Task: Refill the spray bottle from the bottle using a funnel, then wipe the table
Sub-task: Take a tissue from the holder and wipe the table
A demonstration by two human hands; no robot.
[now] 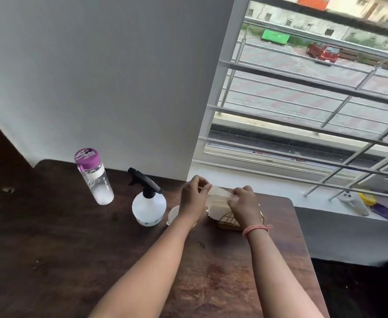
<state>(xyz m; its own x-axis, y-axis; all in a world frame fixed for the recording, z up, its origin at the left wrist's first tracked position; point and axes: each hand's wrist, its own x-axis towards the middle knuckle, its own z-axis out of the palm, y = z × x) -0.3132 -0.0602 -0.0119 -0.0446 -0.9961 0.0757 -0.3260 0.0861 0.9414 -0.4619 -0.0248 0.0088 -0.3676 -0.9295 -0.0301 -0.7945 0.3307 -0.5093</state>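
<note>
Head view: white, black-triggered spray bottle (149,206)

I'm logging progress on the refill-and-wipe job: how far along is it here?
Refilling looks finished: spray bottle wears its trigger head, bottle is capped, funnel lies aside. In hand: left hand and right hand pinch a tissue from the holder. Left: wiping the table.

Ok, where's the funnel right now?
In the head view, the white funnel lies on the table, between the spray bottle and the left hand, partly hidden by the wrist.
</note>
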